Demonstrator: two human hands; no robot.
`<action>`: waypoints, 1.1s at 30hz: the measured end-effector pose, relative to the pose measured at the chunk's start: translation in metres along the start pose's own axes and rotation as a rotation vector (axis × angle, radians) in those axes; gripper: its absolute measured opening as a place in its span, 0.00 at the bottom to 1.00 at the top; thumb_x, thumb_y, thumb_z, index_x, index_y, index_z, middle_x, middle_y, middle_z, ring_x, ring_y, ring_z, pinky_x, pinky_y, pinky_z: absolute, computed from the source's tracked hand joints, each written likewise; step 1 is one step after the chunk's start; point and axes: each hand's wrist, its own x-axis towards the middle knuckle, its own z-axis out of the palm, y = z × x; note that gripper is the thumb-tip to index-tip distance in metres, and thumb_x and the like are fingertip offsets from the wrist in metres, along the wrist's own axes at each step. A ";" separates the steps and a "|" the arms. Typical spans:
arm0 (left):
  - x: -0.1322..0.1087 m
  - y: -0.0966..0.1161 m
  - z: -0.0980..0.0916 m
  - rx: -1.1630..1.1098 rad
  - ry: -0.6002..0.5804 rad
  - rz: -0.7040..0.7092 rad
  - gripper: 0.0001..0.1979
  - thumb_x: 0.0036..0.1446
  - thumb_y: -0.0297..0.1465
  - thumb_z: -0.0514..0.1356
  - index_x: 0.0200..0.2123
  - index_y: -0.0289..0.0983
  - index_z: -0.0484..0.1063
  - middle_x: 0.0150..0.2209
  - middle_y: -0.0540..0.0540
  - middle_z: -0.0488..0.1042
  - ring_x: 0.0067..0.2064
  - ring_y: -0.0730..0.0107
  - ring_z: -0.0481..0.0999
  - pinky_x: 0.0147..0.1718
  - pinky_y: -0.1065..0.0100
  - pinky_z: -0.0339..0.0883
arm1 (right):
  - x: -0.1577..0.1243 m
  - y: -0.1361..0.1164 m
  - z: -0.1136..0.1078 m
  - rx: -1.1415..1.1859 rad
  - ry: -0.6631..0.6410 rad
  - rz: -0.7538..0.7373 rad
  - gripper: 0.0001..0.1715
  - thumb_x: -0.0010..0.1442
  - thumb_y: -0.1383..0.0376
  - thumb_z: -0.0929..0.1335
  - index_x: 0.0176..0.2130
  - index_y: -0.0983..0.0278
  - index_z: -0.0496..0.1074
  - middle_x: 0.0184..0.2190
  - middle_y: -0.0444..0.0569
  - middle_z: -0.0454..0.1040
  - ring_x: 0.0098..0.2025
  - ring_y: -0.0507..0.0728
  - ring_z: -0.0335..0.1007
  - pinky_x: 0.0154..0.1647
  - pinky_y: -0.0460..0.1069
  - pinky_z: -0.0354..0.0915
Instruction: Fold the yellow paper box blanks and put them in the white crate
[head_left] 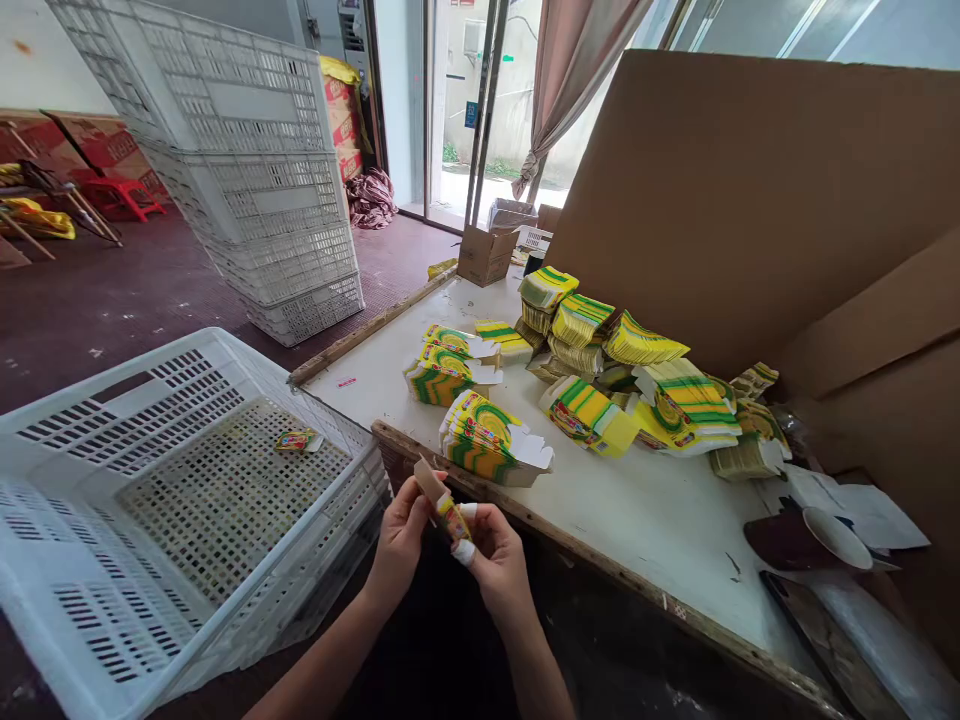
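Observation:
Both hands meet in front of the table edge on one small flat carton (442, 500), yellow, green and red printed, with a brown unprinted flap sticking up. My left hand (401, 545) pinches its left side. My right hand (491, 550), with white tape round a fingertip, grips its lower right side. Just beyond the hands a stack of the same flat cartons (487, 440) lies at the near corner of the white table (645, 510). One finished small box (298, 440) lies inside the white plastic crate (150, 520) to my left.
More stacks of flat cartons (600, 340) cover the table's middle and back. Large brown cardboard sheets (750, 200) stand behind the table. Stacked white crates (247, 180) stand on the floor at the left. A small cardboard box (486, 255) sits at the table's far end.

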 end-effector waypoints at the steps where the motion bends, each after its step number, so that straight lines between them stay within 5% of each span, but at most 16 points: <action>1: 0.001 -0.001 -0.001 0.011 0.010 0.013 0.25 0.48 0.55 0.59 0.31 0.37 0.71 0.25 0.51 0.70 0.28 0.72 0.68 0.29 0.71 0.65 | -0.001 0.000 -0.003 -0.018 0.011 -0.008 0.12 0.49 0.59 0.72 0.33 0.61 0.70 0.27 0.43 0.74 0.31 0.53 0.69 0.34 0.48 0.67; 5: 0.011 0.005 -0.011 0.069 -0.057 0.028 0.24 0.48 0.53 0.61 0.26 0.36 0.73 0.24 0.49 0.72 0.28 0.70 0.69 0.30 0.69 0.65 | -0.005 -0.002 -0.015 -0.141 0.062 -0.092 0.10 0.53 0.58 0.70 0.28 0.62 0.70 0.23 0.42 0.72 0.26 0.52 0.67 0.29 0.46 0.66; 10: 0.025 0.027 -0.033 0.161 -0.532 -0.026 0.45 0.43 0.67 0.49 0.51 0.37 0.71 0.48 0.38 0.76 0.49 0.53 0.73 0.48 0.56 0.65 | -0.008 -0.010 -0.043 -0.631 -0.007 -0.383 0.09 0.58 0.66 0.66 0.29 0.59 0.76 0.28 0.47 0.76 0.32 0.56 0.69 0.34 0.51 0.66; 14: 0.016 0.025 -0.025 0.641 -0.774 -0.144 0.45 0.29 0.50 0.70 0.53 0.40 0.67 0.52 0.40 0.73 0.51 0.51 0.72 0.50 0.58 0.64 | -0.016 -0.003 -0.053 -0.879 -0.174 -0.481 0.14 0.61 0.69 0.64 0.34 0.53 0.78 0.30 0.46 0.77 0.36 0.58 0.70 0.46 0.58 0.65; 16: 0.007 0.019 -0.013 0.765 -0.762 -0.187 0.33 0.35 0.40 0.69 0.48 0.40 0.69 0.43 0.46 0.77 0.44 0.57 0.75 0.43 0.63 0.67 | -0.021 0.009 -0.055 -0.855 -0.145 -0.485 0.15 0.60 0.69 0.65 0.40 0.50 0.76 0.38 0.46 0.78 0.45 0.61 0.71 0.58 0.64 0.58; 18: -0.001 0.015 -0.002 0.779 -0.677 -0.185 0.27 0.40 0.34 0.65 0.47 0.39 0.68 0.39 0.49 0.77 0.39 0.63 0.74 0.39 0.67 0.67 | -0.024 0.024 -0.055 -0.754 0.093 -0.429 0.22 0.58 0.63 0.68 0.53 0.52 0.70 0.55 0.50 0.70 0.59 0.66 0.61 0.62 0.67 0.51; 21: -0.009 0.013 0.008 0.699 -0.604 -0.090 0.32 0.40 0.29 0.63 0.52 0.40 0.63 0.44 0.48 0.76 0.42 0.64 0.74 0.43 0.67 0.67 | -0.026 0.042 -0.054 -0.438 0.324 -0.197 0.37 0.60 0.55 0.66 0.65 0.57 0.53 0.64 0.55 0.58 0.64 0.67 0.55 0.61 0.65 0.57; 24: -0.014 0.006 0.008 0.708 -0.584 0.032 0.43 0.39 0.26 0.62 0.60 0.43 0.52 0.50 0.45 0.73 0.46 0.61 0.73 0.47 0.64 0.66 | -0.027 0.051 -0.050 -0.080 0.141 0.009 0.31 0.62 0.49 0.61 0.60 0.60 0.64 0.52 0.56 0.73 0.56 0.66 0.68 0.54 0.61 0.67; 27: -0.018 -0.007 0.005 0.783 -0.624 0.170 0.41 0.38 0.25 0.61 0.58 0.44 0.54 0.50 0.45 0.72 0.46 0.60 0.73 0.46 0.63 0.66 | -0.026 0.049 -0.045 0.104 -0.041 0.158 0.30 0.60 0.46 0.61 0.50 0.62 0.74 0.41 0.56 0.79 0.49 0.67 0.73 0.51 0.61 0.69; 30: -0.021 -0.014 0.004 0.787 -0.667 0.228 0.31 0.37 0.25 0.60 0.49 0.43 0.60 0.45 0.46 0.72 0.41 0.64 0.73 0.40 0.67 0.66 | -0.027 0.046 -0.043 0.136 -0.091 0.233 0.29 0.57 0.47 0.65 0.53 0.58 0.73 0.47 0.55 0.77 0.54 0.66 0.70 0.56 0.63 0.65; 33: -0.022 -0.010 0.006 0.747 -0.697 0.113 0.27 0.36 0.25 0.60 0.43 0.42 0.59 0.37 0.51 0.71 0.33 0.70 0.70 0.32 0.71 0.63 | -0.030 0.046 -0.045 0.051 -0.086 0.176 0.32 0.59 0.46 0.64 0.58 0.55 0.68 0.54 0.54 0.73 0.60 0.65 0.64 0.60 0.64 0.60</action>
